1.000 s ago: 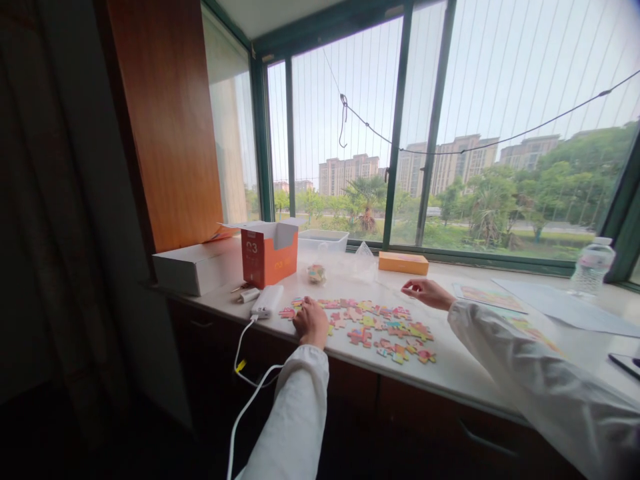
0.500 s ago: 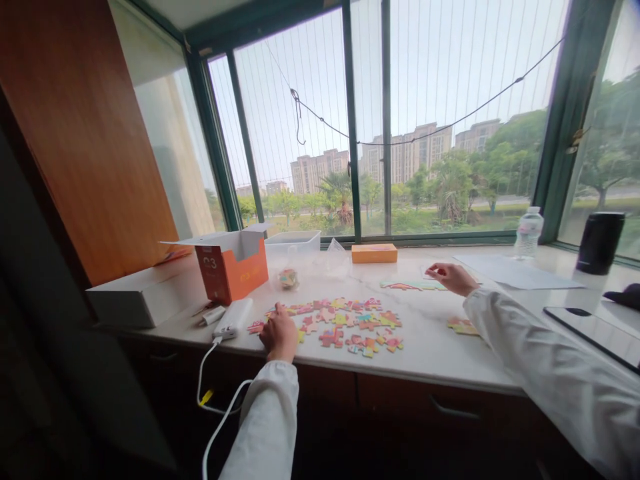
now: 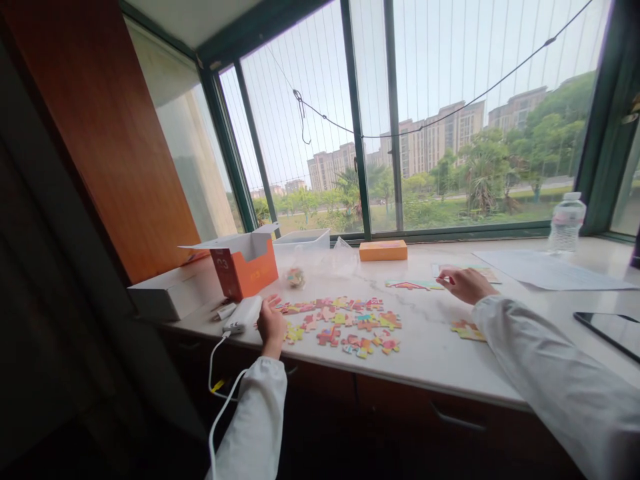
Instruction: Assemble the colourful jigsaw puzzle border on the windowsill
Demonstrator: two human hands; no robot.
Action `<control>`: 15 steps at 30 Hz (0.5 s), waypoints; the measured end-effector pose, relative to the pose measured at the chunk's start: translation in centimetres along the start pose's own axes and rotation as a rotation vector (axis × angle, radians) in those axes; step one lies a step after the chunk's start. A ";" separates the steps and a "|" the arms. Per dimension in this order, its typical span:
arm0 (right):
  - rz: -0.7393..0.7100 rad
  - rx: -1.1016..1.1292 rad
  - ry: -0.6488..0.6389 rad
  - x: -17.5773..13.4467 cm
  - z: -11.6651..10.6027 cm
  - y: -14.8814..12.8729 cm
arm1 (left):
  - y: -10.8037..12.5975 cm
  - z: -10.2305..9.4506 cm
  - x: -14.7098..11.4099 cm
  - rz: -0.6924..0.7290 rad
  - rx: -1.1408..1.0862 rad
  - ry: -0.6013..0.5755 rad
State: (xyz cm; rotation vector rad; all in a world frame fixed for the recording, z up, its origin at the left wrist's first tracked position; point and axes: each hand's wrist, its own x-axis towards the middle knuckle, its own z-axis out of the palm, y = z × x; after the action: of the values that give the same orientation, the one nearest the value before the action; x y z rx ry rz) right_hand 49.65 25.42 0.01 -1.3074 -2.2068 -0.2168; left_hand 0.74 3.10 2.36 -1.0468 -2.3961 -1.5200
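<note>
My left hand (image 3: 273, 325) is beside the white power bank (image 3: 246, 313), at the left end of the loose jigsaw pieces (image 3: 357, 320). Its fingers are partly stretched and apart, and I see nothing held in them. The pieces lie in uneven rows, mostly pink, yellow and orange. Over on the right, my right hand (image 3: 467, 285) has its fingertips drawn together above a joined puzzle strip (image 3: 413, 285); whatever may be between them is too small to make out. Another joined group of yellow-brown pieces (image 3: 467, 330) lies near the right forearm, partly covered by the sleeve.
An orange open box (image 3: 250, 270) and a white box (image 3: 170, 293) stand at left. Behind are a bag of pieces (image 3: 295, 277), a clear plastic tub (image 3: 305, 239) and an orange carton (image 3: 383, 251). Paper (image 3: 545, 267), a water bottle (image 3: 567, 223) and a tablet (image 3: 613, 330) are at right.
My left hand has moved left from the puzzle pieces to the power bank, and its fingers have spread. My right hand stays near the puzzle strip. The view has shifted and tilted slightly.
</note>
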 end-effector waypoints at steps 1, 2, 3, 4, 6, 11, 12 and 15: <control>-0.014 -0.009 -0.002 0.0 -0.1 -0.2 | -0.1 -0.1 0.3 0.012 0.037 -0.007; -0.027 -0.018 -0.003 0.0 -0.1 -0.4 | -0.2 -0.3 0.6 0.024 0.103 -0.022; -0.038 -0.027 -0.004 0.1 -0.2 -0.7 | -0.3 -0.5 1.0 0.037 0.181 -0.042; -0.045 -0.035 -0.005 0.1 -0.3 -1.0 | -0.5 -0.7 1.3 0.054 0.257 -0.063; -0.050 -0.040 -0.014 0.3 -0.4 -1.6 | -0.9 -1.1 1.9 0.079 0.396 -0.119; -0.046 -0.037 -0.039 0.5 -1.2 -2.9 | -2.3 -0.9 2.8 0.098 0.587 -0.211; -0.042 -0.045 -0.044 0.5 -1.6 -3.0 | -2.5 -0.8 3.0 0.105 0.585 -0.195; -0.021 -0.084 -0.057 0.7 -2.9 -2.8 | -2.7 -0.3 4.1 0.108 0.561 -0.157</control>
State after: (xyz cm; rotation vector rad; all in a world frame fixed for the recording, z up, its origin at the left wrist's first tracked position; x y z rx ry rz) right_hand 48.14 23.33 3.18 -1.3511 -2.2829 -0.2864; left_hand -4.02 4.15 2.23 -1.1570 -2.5793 -0.6775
